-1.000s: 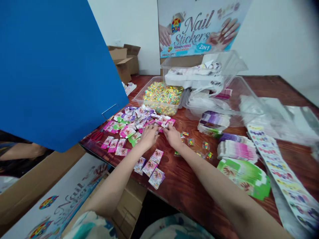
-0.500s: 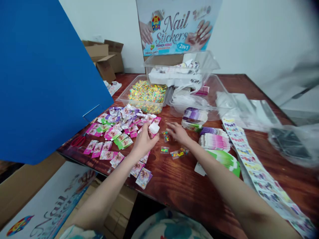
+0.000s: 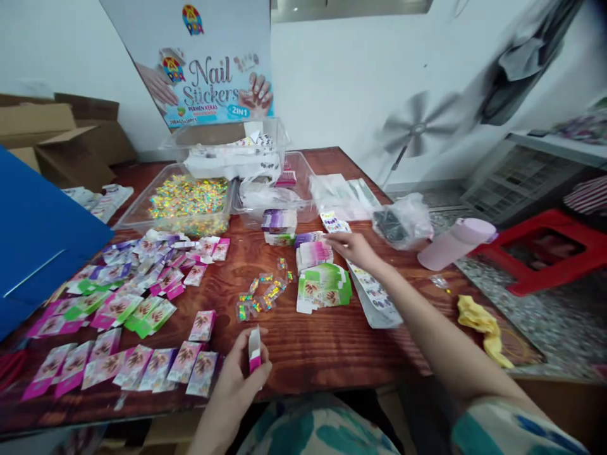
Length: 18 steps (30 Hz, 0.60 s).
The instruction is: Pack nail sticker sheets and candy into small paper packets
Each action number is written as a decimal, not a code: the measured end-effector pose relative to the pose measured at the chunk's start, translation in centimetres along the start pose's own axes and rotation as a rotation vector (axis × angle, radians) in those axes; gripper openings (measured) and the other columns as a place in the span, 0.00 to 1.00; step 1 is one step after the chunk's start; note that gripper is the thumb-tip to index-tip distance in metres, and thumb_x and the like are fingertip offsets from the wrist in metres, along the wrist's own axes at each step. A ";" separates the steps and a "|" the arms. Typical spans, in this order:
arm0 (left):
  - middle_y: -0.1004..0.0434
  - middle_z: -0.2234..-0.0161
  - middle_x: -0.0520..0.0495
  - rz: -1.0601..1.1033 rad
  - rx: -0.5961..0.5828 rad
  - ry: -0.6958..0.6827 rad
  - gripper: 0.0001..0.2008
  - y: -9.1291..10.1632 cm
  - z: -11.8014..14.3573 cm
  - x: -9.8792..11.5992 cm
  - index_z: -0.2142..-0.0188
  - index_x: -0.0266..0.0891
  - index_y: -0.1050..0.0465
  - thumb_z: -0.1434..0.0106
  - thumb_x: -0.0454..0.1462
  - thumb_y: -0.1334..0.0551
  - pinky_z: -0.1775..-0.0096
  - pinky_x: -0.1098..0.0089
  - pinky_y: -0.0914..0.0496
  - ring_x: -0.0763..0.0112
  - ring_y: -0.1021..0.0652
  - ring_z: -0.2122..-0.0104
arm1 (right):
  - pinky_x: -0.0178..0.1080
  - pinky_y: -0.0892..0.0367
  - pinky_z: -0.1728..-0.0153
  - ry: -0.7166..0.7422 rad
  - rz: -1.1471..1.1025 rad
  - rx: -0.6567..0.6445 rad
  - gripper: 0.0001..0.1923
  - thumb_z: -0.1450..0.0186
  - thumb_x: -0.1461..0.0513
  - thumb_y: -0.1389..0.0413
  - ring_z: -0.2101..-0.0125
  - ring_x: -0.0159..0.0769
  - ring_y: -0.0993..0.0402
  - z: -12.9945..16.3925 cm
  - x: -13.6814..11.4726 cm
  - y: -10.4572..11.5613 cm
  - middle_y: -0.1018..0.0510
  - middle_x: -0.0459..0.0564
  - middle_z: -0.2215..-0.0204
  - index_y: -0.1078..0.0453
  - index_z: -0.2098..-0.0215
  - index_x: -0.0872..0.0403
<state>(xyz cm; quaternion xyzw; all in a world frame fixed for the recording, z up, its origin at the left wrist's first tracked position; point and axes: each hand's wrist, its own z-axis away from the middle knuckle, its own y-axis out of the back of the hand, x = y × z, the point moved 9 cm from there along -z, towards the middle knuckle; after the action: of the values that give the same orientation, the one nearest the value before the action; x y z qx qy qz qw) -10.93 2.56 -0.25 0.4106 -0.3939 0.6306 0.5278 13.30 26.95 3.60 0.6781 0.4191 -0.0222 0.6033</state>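
Near the table's front edge, my left hand (image 3: pixel 241 373) is closed around a small pink-and-white box (image 3: pixel 255 349), whose white upper part stands up. My right hand (image 3: pixel 356 250) reaches across the sticker strip (image 3: pixel 372 287), fingers stretched toward the stack of flat pink boxes (image 3: pixel 315 254); whether the fingertips touch the stack I cannot tell. Flat green boxes (image 3: pixel 324 285) are fanned out just in front of that stack, and purple ones (image 3: pixel 279 221) are piled behind. Several small candy packets (image 3: pixel 272 289) lie between my hands.
Folded small boxes (image 3: pixel 137 278) cover the table's left side, some in a row (image 3: pixel 156 368) along the front. Behind stands a clear tub (image 3: pixel 137 212) of candy packets. A pink bottle (image 3: pixel 455 243) and yellow cloth (image 3: pixel 481 325) are at the right; a blue panel (image 3: pixel 42 240) juts in from the left.
The view has swung right. My left hand has come back toward the table's front edge with the box. My right hand has left the candy packets for the flat pink boxes.
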 end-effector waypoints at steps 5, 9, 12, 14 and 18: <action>0.33 0.70 0.54 0.034 0.039 -0.021 0.21 -0.3 -0.5 -0.9 0.56 0.40 0.33 0.48 0.40 0.31 0.69 0.76 0.37 0.77 0.33 0.72 | 0.52 0.32 0.49 -0.035 0.042 -0.056 0.18 0.41 0.58 0.38 0.49 0.53 0.27 2.1 7.7 2.9 0.23 0.61 0.49 0.23 0.54 0.55; 0.33 0.69 0.53 0.036 0.079 -0.022 0.19 -1.3 -0.6 -1.3 0.59 0.39 0.34 0.46 0.43 0.31 0.69 0.75 0.36 0.77 0.32 0.73 | 0.54 0.34 0.48 -0.036 0.039 -0.011 0.13 0.42 0.57 0.37 0.49 0.53 0.27 3.1 8.5 1.9 0.23 0.59 0.50 0.20 0.61 0.52; 0.35 0.72 0.54 -0.007 0.079 -0.078 0.16 -2.5 -0.4 -0.3 0.65 0.39 0.35 0.45 0.45 0.32 0.70 0.75 0.36 0.77 0.34 0.75 | 0.55 0.36 0.48 -0.042 0.020 0.087 0.12 0.41 0.53 0.38 0.51 0.53 0.27 3.2 7.9 3.1 0.21 0.59 0.54 0.21 0.70 0.54; 0.36 0.73 0.54 -0.044 0.062 -0.162 0.15 -3.2 -0.1 1.4 0.70 0.40 0.36 0.45 0.44 0.32 0.70 0.74 0.36 0.75 0.33 0.74 | 0.49 0.31 0.54 -0.046 -0.010 0.134 0.16 0.37 0.51 0.42 0.58 0.47 0.24 3.7 6.6 4.9 0.19 0.58 0.61 0.23 0.70 0.55; 0.26 0.65 0.48 -0.096 0.032 -0.356 0.13 -4.8 0.3 5.6 0.72 0.41 0.38 0.43 0.41 0.34 0.57 0.68 0.33 0.66 0.26 0.63 | 0.37 0.31 0.71 -0.040 -0.167 0.159 0.20 0.35 0.48 0.46 0.72 0.36 0.26 5.4 0.5 8.5 0.20 0.51 0.72 0.24 0.67 0.56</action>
<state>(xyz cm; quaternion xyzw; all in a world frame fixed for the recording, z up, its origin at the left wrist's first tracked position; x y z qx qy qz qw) -6.73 4.84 5.36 0.5425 -0.4510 0.5283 0.4724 21.31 23.40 8.69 0.6859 0.4592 -0.1192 0.5518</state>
